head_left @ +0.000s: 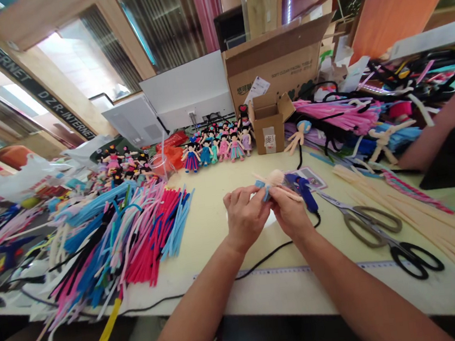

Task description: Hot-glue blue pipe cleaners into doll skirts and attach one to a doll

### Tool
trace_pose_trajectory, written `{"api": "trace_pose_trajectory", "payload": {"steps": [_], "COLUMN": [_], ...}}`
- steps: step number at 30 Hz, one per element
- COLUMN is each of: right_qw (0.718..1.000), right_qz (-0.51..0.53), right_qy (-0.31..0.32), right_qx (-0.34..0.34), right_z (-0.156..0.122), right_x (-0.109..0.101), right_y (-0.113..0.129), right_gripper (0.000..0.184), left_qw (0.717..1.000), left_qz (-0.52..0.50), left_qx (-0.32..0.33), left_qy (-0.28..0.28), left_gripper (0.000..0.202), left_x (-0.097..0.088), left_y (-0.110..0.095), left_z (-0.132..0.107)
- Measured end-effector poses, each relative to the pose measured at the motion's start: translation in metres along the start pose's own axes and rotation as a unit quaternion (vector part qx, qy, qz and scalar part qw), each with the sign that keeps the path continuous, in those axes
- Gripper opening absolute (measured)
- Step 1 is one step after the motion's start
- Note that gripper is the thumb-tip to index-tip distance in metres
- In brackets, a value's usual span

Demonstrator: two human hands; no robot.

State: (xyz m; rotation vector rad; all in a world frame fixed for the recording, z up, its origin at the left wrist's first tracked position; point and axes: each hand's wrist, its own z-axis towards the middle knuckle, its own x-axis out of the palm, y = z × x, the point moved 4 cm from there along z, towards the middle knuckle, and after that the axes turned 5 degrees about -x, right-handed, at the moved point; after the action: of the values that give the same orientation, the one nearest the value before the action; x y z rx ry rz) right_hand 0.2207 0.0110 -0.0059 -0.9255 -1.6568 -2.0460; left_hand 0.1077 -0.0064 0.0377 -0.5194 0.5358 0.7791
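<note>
Cream pipe-cleaner figure (276, 178) sits just above the table (215, 205), near its middle, pinched between both hands: left hand (244, 216) and right hand (291, 212) are curled nearly closed on it, thumbs meeting at a blue strand (263, 189) that seems, though it is small here, wound on its body. Winding neatly likely wants a firm pinch beside each turn, clear of the glue gun (304, 193) nearby.

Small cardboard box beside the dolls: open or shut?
Open. The small cardboard box has its top flaps spread outward.

Probably craft workshop: pipe cleaners (136, 235), finished dolls (217, 148).
</note>
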Motion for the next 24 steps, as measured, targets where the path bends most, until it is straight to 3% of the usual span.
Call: {"api": "trace_pose_trajectory", "payload": {"steps": [3, 6, 9, 11, 16, 21, 24], "right_qw": [1.000, 0.999, 0.998, 0.998, 0.996, 0.996, 0.997], "right_qz": [-0.008, -0.025, -0.038, -0.044, -0.060, -0.060, -0.045], "right_qy": [0.009, 0.030, 0.046, 0.051, 0.066, 0.071, 0.055], "right_qx": [0.003, 0.010, 0.009, 0.002, -0.007, -0.007, 0.009], "right_z": [-0.001, -0.002, -0.001, 0.000, -0.001, -0.001, 0.000], "right_x": [0.002, 0.003, 0.000, -0.002, -0.002, 0.000, 0.000], "right_y": [0.001, -0.001, -0.004, -0.006, -0.006, -0.005, -0.006], "right_gripper": [0.018, 0.011, 0.011, 0.010, 0.011, 0.013, 0.015], "left_qw": [0.996, 0.972, 0.929, 0.903, 0.888, 0.850, 0.848], "left_qz": [-0.078, -0.165, -0.240, -0.276, -0.302, -0.376, -0.378], "left_qx": [-0.052, -0.165, -0.278, -0.318, -0.339, -0.366, -0.368], "left_qy": [-0.004, -0.017, 0.045, 0.085, 0.064, 0.055, 0.049], "left_gripper": [0.028, 0.035, 0.032, 0.024, 0.021, 0.022, 0.021], "left_x": [-0.005, -0.007, 0.002, 0.009, 0.011, 0.017, 0.020], "left_y": [0.003, 0.013, 0.021, 0.023, 0.024, 0.028, 0.029], "left_z": [0.001, 0.002, 0.002, 0.002, 0.004, 0.001, -0.001]}}
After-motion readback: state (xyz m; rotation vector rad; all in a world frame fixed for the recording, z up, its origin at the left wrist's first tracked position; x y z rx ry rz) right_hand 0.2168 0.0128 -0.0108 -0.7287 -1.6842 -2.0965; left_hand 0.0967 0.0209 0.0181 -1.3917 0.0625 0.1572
